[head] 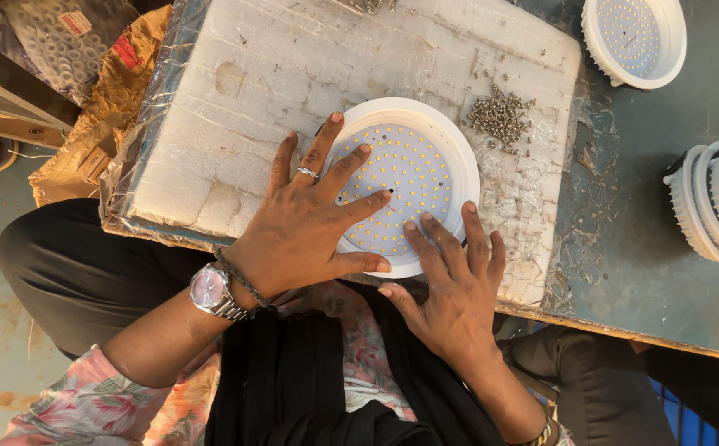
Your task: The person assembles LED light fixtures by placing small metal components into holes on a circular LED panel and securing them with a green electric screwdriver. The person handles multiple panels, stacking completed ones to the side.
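1. At nine o'clock of the scene, crumpled brown paper [120,91] lies beside a white foam block [235,107] wrapped in clear film, which rests on a grey-green table [648,248].
2. The left hand [306,223], with a ring and a wristwatch [213,291], lies flat with fingers spread wide. The fingertips press on the LED board of a round white lamp [405,186]; the palm sits off the lamp's rim at about eight o'clock. It grips nothing.
3. The lamp lies face up on the foam block, near its front edge. Being round, it has no long axis; its centre lies at about one o'clock from the left palm.
4. The right hand [454,293] is also open, its fingers close together and resting on the lamp's rim at five o'clock. The lamp's centre lies at about eleven o'clock from it. Both hands touch the lamp; the left covers more of it.
5. A heap of small screws [500,116] sits at two o'clock of the lamp, apart from it.
6. Further right, another lamp [633,40] lies at the top, and stacked lamps [718,202] stand at the edge.
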